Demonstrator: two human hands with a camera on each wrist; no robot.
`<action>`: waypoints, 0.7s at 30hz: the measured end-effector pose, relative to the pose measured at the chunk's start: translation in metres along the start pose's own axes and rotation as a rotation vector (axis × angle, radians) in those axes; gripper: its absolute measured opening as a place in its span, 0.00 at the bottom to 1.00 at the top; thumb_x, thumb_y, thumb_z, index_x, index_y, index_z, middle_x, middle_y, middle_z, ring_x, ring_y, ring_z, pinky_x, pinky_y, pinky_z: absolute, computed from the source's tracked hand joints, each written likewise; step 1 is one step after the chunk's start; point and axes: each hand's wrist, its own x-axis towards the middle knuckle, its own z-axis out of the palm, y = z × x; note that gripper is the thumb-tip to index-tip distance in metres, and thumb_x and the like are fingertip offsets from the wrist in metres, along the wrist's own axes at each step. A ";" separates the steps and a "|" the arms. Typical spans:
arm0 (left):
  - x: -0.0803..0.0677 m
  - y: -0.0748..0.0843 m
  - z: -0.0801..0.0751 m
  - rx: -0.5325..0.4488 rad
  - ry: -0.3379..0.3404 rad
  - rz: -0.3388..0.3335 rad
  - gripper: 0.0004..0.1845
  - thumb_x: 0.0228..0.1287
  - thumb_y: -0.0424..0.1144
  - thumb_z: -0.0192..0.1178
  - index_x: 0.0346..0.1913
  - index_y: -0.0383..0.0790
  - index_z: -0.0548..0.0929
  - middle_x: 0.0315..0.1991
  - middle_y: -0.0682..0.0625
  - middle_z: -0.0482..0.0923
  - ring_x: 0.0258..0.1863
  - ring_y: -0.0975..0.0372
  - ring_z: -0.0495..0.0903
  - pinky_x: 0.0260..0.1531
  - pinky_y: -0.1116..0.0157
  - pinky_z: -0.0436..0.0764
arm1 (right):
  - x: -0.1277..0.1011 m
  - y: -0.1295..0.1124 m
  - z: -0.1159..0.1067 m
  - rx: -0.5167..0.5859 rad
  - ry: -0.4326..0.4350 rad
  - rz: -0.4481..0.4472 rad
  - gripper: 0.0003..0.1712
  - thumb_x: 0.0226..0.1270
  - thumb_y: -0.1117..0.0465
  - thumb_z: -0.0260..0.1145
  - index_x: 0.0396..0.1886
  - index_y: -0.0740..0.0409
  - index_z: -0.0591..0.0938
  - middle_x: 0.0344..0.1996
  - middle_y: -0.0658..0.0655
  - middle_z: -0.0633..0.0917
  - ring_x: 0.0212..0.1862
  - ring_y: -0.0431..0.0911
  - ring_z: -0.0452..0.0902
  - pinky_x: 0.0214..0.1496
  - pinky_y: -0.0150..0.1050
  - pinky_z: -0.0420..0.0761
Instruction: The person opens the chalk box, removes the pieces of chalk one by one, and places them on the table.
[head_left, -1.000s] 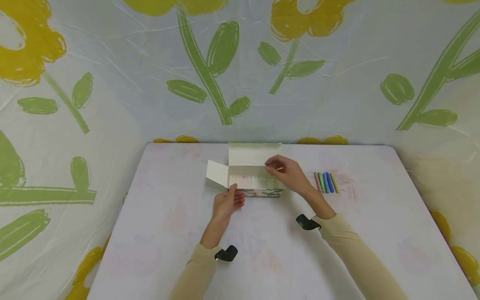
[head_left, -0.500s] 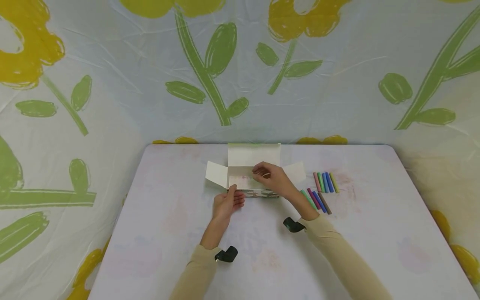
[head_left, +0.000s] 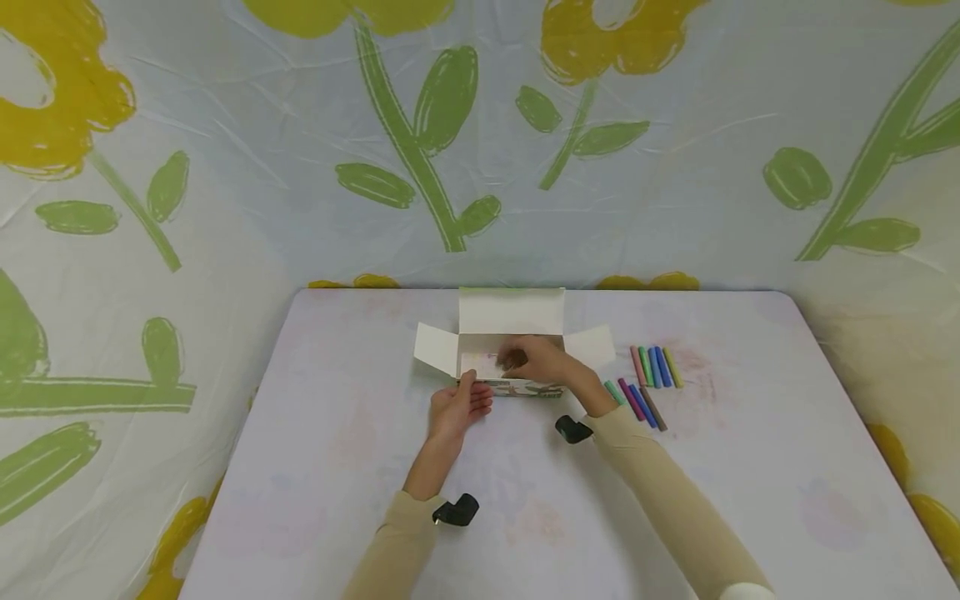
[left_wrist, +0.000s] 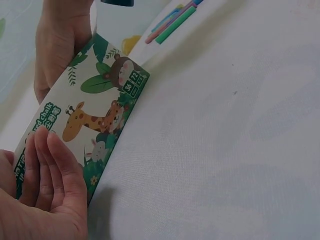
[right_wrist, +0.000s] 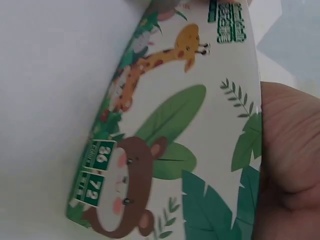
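An open cardboard box (head_left: 510,333) with jungle animal print lies mid-table, its lid and side flaps folded out. My left hand (head_left: 471,397) rests against the box's front left, fingers flat on the printed face (left_wrist: 95,120), thumb up by the top edge. My right hand (head_left: 527,360) reaches over the front wall into the box; its fingertips are blurred and hidden inside. The right wrist view shows only the printed front (right_wrist: 170,125) and my palm (right_wrist: 292,165). Two groups of coloured chalk sticks lie right of the box, one farther (head_left: 655,367) and one nearer (head_left: 636,402).
The white table (head_left: 750,467) ends at a rounded far edge against a draped sheet with yellow flowers and green stems (head_left: 420,150). Black wrist camera mounts sit on both beige sleeves (head_left: 456,510).
My right hand has slid left from the box's right end into its middle, uncovering the right flap and the nearer chalk group. The left hand and the box have stayed put.
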 end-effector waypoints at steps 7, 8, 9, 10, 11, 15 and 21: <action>0.000 -0.001 0.002 -0.008 0.014 0.010 0.21 0.76 0.44 0.59 0.36 0.25 0.85 0.27 0.47 0.86 0.26 0.64 0.84 0.32 0.70 0.86 | 0.012 0.000 -0.010 -0.054 -0.198 0.096 0.10 0.69 0.74 0.66 0.48 0.71 0.85 0.43 0.63 0.87 0.47 0.52 0.84 0.52 0.42 0.85; 0.000 -0.001 0.003 -0.009 0.015 0.012 0.21 0.76 0.44 0.58 0.36 0.26 0.85 0.27 0.47 0.86 0.26 0.64 0.84 0.32 0.70 0.86 | 0.014 -0.001 -0.011 -0.065 -0.217 0.107 0.09 0.69 0.74 0.66 0.47 0.70 0.86 0.43 0.62 0.87 0.46 0.51 0.84 0.52 0.42 0.85; -0.001 -0.001 0.003 -0.010 0.017 0.015 0.21 0.77 0.44 0.58 0.35 0.26 0.85 0.27 0.47 0.86 0.26 0.64 0.84 0.31 0.70 0.86 | 0.015 -0.002 -0.011 -0.077 -0.233 0.115 0.09 0.69 0.73 0.66 0.47 0.69 0.87 0.43 0.61 0.88 0.46 0.50 0.84 0.52 0.41 0.85; -0.001 -0.001 0.003 -0.010 0.018 0.016 0.21 0.77 0.44 0.58 0.35 0.26 0.85 0.27 0.47 0.86 0.26 0.64 0.84 0.31 0.70 0.86 | 0.017 -0.002 -0.010 -0.096 -0.249 0.122 0.09 0.69 0.73 0.66 0.46 0.68 0.87 0.43 0.60 0.88 0.46 0.49 0.84 0.52 0.41 0.85; -0.002 -0.001 0.003 -0.008 0.017 0.019 0.21 0.77 0.44 0.58 0.35 0.26 0.85 0.27 0.47 0.85 0.26 0.64 0.84 0.31 0.70 0.86 | 0.019 -0.002 -0.010 -0.109 -0.265 0.126 0.09 0.69 0.73 0.66 0.46 0.67 0.87 0.42 0.59 0.88 0.46 0.48 0.84 0.52 0.40 0.85; -0.003 0.000 0.004 -0.013 0.020 0.030 0.21 0.77 0.43 0.58 0.36 0.25 0.85 0.27 0.47 0.85 0.26 0.64 0.84 0.32 0.70 0.86 | 0.026 -0.005 -0.012 -0.129 -0.332 0.159 0.10 0.70 0.71 0.66 0.47 0.65 0.88 0.43 0.56 0.89 0.48 0.47 0.85 0.54 0.40 0.85; -0.003 0.000 0.005 -0.025 0.028 0.029 0.20 0.76 0.42 0.58 0.37 0.24 0.85 0.26 0.47 0.85 0.25 0.64 0.84 0.32 0.69 0.86 | 0.032 -0.007 -0.013 -0.163 -0.421 0.208 0.10 0.72 0.68 0.65 0.48 0.61 0.89 0.44 0.52 0.89 0.47 0.43 0.83 0.55 0.40 0.83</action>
